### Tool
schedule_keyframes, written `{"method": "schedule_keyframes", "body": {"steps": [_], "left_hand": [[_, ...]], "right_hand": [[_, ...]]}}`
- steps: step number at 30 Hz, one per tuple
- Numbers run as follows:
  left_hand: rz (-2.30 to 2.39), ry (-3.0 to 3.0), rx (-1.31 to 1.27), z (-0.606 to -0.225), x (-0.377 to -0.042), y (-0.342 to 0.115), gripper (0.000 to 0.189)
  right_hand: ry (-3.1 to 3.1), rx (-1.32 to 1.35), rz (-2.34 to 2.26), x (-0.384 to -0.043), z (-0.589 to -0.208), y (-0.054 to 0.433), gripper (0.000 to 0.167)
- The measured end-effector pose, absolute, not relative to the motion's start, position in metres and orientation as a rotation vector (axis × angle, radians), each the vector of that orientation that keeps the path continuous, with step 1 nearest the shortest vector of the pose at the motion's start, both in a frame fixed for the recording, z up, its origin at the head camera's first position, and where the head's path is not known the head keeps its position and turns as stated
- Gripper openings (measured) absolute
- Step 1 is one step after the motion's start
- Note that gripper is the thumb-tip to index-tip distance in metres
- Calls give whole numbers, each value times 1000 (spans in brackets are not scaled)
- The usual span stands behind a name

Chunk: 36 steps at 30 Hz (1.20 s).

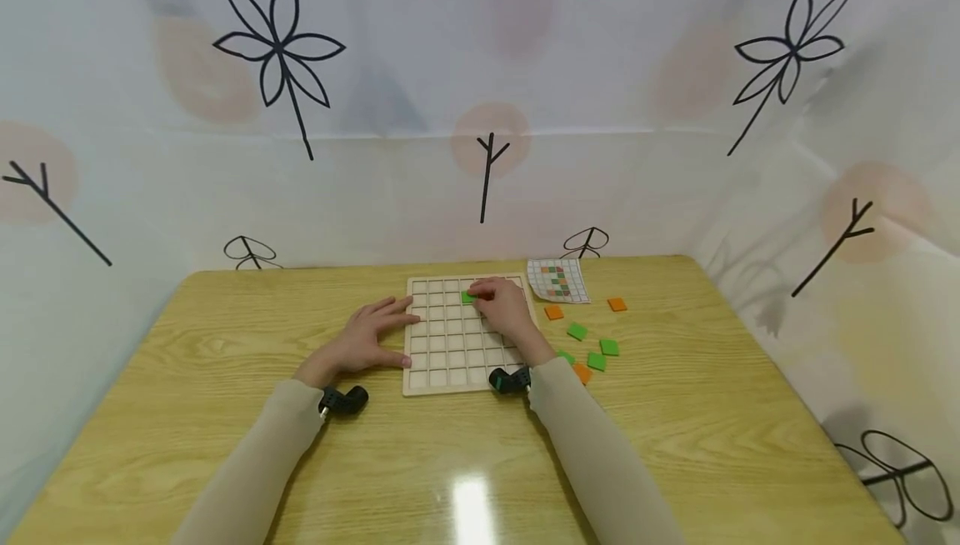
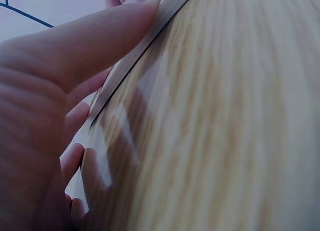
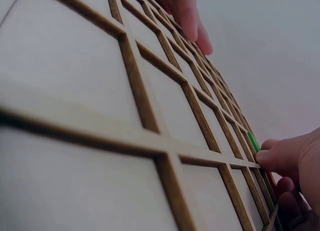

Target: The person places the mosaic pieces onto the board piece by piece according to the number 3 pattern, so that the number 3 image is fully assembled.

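Observation:
A pale wooden grid board [image 1: 437, 344] lies on the table, its square cells framed by raised strips. My left hand [image 1: 363, 335] rests along its left edge, fingers spread, the thumb [image 2: 115, 33] against the rim in the left wrist view. Over the board's upper cells, my right hand [image 1: 506, 309] bends its fingers and pinches a red tile [image 3: 271, 179], mostly hidden by the fingertips. Just left of those fingertips a green tile [image 1: 467, 297] sits in a cell of the far part of the grid.
Right of the board lie loose green tiles [image 1: 609, 347] and orange tiles [image 1: 617, 304], several in all, some partly behind the right wrist. A paper sheet with a coloured grid pattern [image 1: 558, 280] lies at the board's far right corner. A patterned cloth [image 1: 375, 195] stands behind the table.

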<state>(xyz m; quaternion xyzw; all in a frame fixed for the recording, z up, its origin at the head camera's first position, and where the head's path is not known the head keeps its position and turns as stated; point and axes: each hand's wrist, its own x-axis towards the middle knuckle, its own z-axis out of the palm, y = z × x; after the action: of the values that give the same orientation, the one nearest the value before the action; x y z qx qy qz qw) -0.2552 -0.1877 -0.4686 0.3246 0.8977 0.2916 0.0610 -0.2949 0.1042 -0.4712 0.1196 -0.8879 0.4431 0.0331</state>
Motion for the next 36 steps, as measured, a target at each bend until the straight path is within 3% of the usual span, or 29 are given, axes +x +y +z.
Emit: {"method": "schedule_keyframes", "body": {"steps": [17, 36], "left_hand": [[868, 2698, 969, -469, -256, -190, 76], [879, 2690, 981, -466, -255, -189, 76]], "right_hand": [[-2605, 325, 1508, -297, -458, 128, 21], [-2704, 127, 1256, -284, -441, 252, 27]]}}
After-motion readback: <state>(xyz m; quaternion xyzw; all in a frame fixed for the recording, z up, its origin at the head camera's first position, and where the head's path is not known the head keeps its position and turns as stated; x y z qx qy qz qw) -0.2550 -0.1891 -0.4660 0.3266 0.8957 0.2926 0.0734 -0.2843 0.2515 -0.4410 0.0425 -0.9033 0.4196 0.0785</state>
